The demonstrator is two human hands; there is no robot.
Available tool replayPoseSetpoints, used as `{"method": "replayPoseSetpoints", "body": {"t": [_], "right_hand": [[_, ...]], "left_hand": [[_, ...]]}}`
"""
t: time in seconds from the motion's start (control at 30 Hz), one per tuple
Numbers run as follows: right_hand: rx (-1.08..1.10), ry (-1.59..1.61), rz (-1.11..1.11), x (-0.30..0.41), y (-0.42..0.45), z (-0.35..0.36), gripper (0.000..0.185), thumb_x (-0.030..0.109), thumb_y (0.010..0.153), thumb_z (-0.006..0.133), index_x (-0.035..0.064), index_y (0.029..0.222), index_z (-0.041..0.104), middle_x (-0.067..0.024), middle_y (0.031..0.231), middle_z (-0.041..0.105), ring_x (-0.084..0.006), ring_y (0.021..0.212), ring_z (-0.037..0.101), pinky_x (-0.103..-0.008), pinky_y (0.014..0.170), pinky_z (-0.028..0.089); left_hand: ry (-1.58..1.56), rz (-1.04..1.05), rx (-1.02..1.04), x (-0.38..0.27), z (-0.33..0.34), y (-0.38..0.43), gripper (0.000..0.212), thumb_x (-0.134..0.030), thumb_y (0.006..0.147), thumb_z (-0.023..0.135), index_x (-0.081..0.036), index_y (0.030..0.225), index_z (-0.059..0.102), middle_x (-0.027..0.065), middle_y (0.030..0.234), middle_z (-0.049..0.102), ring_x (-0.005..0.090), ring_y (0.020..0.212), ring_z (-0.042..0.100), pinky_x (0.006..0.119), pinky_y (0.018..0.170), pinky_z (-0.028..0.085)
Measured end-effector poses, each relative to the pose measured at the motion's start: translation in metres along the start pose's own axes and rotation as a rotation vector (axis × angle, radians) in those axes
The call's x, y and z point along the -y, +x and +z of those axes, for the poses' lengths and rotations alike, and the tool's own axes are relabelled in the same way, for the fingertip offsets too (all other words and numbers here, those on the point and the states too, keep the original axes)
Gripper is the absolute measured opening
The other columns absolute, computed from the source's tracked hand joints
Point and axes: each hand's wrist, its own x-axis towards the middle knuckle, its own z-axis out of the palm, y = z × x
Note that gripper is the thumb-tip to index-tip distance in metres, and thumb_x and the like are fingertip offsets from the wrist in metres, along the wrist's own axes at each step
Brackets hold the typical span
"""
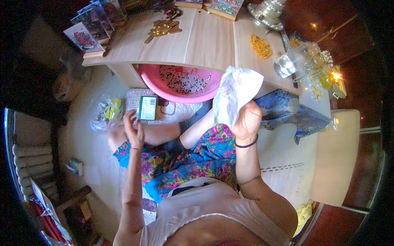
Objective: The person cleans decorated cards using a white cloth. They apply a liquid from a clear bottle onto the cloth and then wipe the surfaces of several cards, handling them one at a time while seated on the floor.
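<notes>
My right hand (248, 118) is closed around a crumpled white cloth or tissue (231, 95), raised in front of the table's near edge. Nothing shows in my left hand (134, 130), whose fingers are apart over my bent knee. Near it, a green and white box (148, 107) lies on a checked cushion (132, 97). A pink plastic basin (150, 89) with many small beads (187, 81) inside stands under the tabletop. Up on the wooden table (212, 46) lie a pile of brass-coloured pieces (163, 28) and a coil of amber-coloured beads (260, 46).
Framed pictures (84, 38) stand at the table's left end. To the right are a silver tiered object (267, 13), a clear glass vessel (284, 65) and a small flame (336, 75). A plastic bag with contents (106, 113) lies on the floor at left; blue patterned fabric (277, 107) hangs at right.
</notes>
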Motion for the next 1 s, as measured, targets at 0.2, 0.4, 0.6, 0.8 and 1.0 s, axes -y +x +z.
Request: {"method": "replayPoseSetpoints", "body": {"t": [0.2,0.4,0.6,0.8,1.0], "right_hand": [[0.076,0.251,0.166,-0.034,-0.01,0.016,0.055,0.036,0.087,0.041,0.0032,0.131,0.039,-0.0156,0.13,0.045,-0.0354,0.119,0.043,-0.0527,0.1,0.031],[0.065,0.145,0.159,-0.047,-0.016,0.031,0.064,0.054,0.089,0.035,0.0098,0.134,0.035,-0.0125,0.133,0.043,-0.0344,0.12,0.042,-0.0533,0.1,0.031],[0.049,0.073,0.11,-0.057,-0.019,0.018,0.073,0.062,0.086,0.031,0.0073,0.135,0.032,-0.0107,0.133,0.042,-0.0314,0.12,0.042,-0.0484,0.1,0.031],[0.231,-1.158,-0.142,-0.069,-0.021,-0.029,0.085,0.069,0.082,0.026,-0.0022,0.125,0.043,-0.0201,0.13,0.042,-0.0326,0.118,0.043,-0.0424,0.099,0.033],[0.562,-1.906,-0.259,-0.079,-0.008,-0.027,0.067,0.055,0.09,0.026,-0.0007,0.117,0.053,-0.0198,0.127,0.045,-0.0352,0.117,0.044,-0.0415,0.099,0.033]], "left_hand": [[-0.667,-0.214,0.376,-0.149,0.037,0.006,0.029,-0.012,0.09,0.044,0.0,0.116,0.046,0.0081,0.108,0.052,0.0182,0.105,0.049,0.033,0.093,0.037],[-0.999,-0.21,0.442,-0.201,0.045,-0.002,0.054,-0.044,0.082,0.058,0.003,0.108,0.047,0.0078,0.099,0.055,0.0141,0.093,0.052,0.028,0.084,0.039],[-0.954,-0.267,0.399,-0.204,0.043,-0.007,0.008,-0.009,0.085,0.057,-0.004,0.081,0.052,0.001,0.085,0.052,0.0077,0.079,0.048,0.023,0.073,0.038],[-1.248,-0.526,0.27,-0.186,0.05,-0.019,0.013,-0.017,0.088,0.054,-0.005,0.089,0.049,0.0019,0.091,0.053,0.0094,0.083,0.05,0.024,0.077,0.04],[-1.177,-0.65,0.199,-0.166,0.05,-0.023,0.017,-0.014,0.088,0.053,-0.005,0.102,0.049,0.0036,0.097,0.057,0.0099,0.086,0.056,0.025,0.077,0.046]]}}
